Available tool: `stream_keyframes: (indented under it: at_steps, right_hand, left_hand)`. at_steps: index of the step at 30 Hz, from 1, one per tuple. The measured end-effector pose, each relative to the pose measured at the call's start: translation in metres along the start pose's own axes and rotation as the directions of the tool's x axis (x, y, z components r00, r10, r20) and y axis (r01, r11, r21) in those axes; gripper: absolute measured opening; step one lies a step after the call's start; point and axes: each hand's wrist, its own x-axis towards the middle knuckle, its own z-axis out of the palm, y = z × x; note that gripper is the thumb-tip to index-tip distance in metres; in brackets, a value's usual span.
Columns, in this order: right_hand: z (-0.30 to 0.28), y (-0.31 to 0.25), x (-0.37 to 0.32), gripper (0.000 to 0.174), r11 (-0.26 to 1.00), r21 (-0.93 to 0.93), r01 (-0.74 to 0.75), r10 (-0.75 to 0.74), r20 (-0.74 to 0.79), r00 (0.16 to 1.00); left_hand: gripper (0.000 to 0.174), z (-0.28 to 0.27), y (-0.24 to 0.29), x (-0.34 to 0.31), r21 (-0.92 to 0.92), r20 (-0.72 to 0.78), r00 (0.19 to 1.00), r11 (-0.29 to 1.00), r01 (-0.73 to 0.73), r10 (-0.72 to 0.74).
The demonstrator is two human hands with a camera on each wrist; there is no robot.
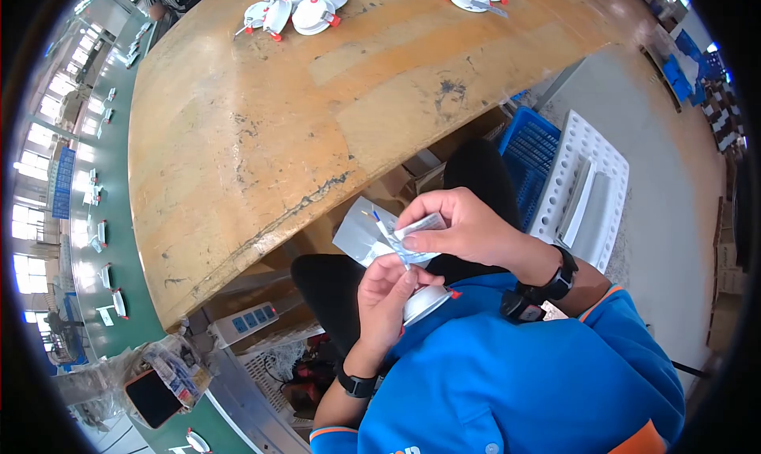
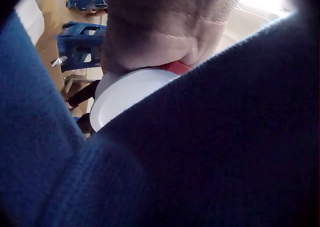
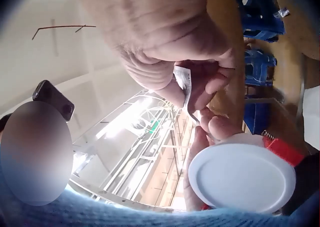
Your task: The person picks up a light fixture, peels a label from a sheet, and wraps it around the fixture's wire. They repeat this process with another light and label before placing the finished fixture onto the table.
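My left hand pinches the white cable of a round downlight, whose red-tipped spring clips show at its edge. Bare blue and brown wire ends stick out at the cable's far end. Between thumb and fingers, my right hand holds a printed white label against the cable, just above the left fingertips. Behind the cable, a pale translucent sheet spreads out over the lap. In the right wrist view the folded label and the smooth white face of the downlight show up close.
A worn wooden table curves ahead, with clusters of downlights at its far side. At the left runs a green conveyor carrying more lamps. A power strip and phone sit lower left; a blue crate and perforated white board stand right.
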Motion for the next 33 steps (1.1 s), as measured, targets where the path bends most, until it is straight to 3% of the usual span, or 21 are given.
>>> stream_keyframes:
  at_steps: [3, 6, 10, 13, 19, 22, 25, 28, 33]
  right_hand:
    - [0.003, 0.007, 0.001, 0.018, 0.996, -0.081, 0.039, -0.045, -0.066, 0.997]
    - [0.004, 0.003, -0.002, 0.018, 0.980, -0.193, 0.056, -0.070, -0.065, 0.995]
    - [0.006, 0.000, -0.004, 0.018, 0.946, -0.317, 0.071, -0.094, -0.059, 0.994]
    - [0.007, 0.002, -0.007, 0.018, 0.953, -0.302, 0.028, -0.046, -0.052, 0.998]
    - [0.000, 0.006, -0.003, 0.015, 0.938, -0.335, 0.093, -0.089, 0.028, 0.996]
    - [-0.002, 0.004, -0.001, 0.013, 0.941, -0.334, 0.045, -0.027, 0.060, 0.998]
    - [0.002, 0.007, -0.002, 0.011, 0.945, -0.320, 0.060, -0.056, 0.024, 0.998]
    - [0.011, 0.009, -0.002, 0.011, 0.777, -0.558, 0.290, -0.342, 0.013, 0.940]
    - [0.016, 0.012, 0.000, 0.008, 0.731, -0.624, 0.277, -0.384, -0.039, 0.923]
  left_hand:
    - [0.013, 0.012, 0.004, 0.000, 0.084, -0.035, 0.998, 0.995, -0.047, 0.050]
    - [0.013, 0.005, 0.000, -0.001, 0.002, -0.004, 0.998, 0.998, -0.062, 0.062]
    - [0.010, 0.001, -0.004, 0.000, 0.062, -0.015, 0.997, 0.995, -0.075, 0.076]
    - [0.010, 0.004, -0.001, 0.000, 0.116, -0.030, 0.997, 0.991, -0.067, 0.071]
    - [0.010, -0.001, -0.005, -0.002, 0.197, -0.013, 0.996, 0.977, -0.087, 0.091]
    - [0.010, 0.000, -0.007, -0.003, 0.185, -0.036, 0.994, 0.978, -0.094, 0.103]
    - [0.008, -0.002, -0.009, -0.003, 0.161, -0.048, 0.996, 0.984, -0.073, 0.081]
    - [0.007, 0.000, -0.009, -0.003, 0.191, -0.040, 0.991, 0.975, -0.115, 0.124]
    - [0.006, 0.002, -0.010, -0.002, 0.269, -0.083, 0.975, 0.946, -0.178, 0.207]
